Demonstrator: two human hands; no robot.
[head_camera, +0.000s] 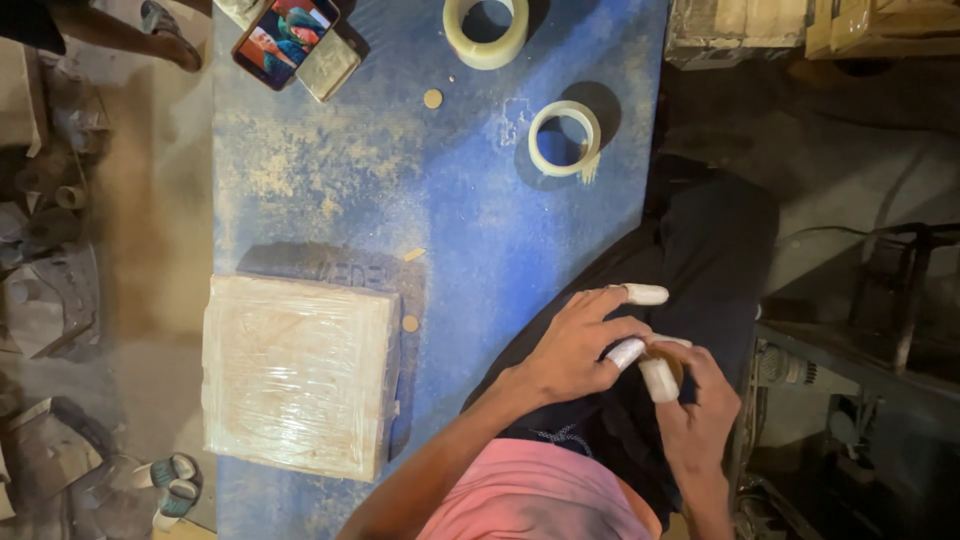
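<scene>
Tabletop (450, 200): blue, dusty, filling the centre of the frame; its near end is hidden behind the person's arm and lap.
Wrapped block (298, 375): square, in clear film, lying flat at lower left of the tabletop.
Left hand (570, 345): lower centre, over the dark lap, fingers curled with white taped tips; its forefinger tip touches a small brown piece (668, 362).
Right hand (695, 405): lower right, wrist cut off by the bottom edge; taped thumb and fingers pinch the small brown piece, which is mostly covered and hard to make out.
Phone (285, 38): upper left, partly cut off.
Tape rolls: one at top centre (486, 32), cropped; another (565, 138) just below and to its right.
</scene>
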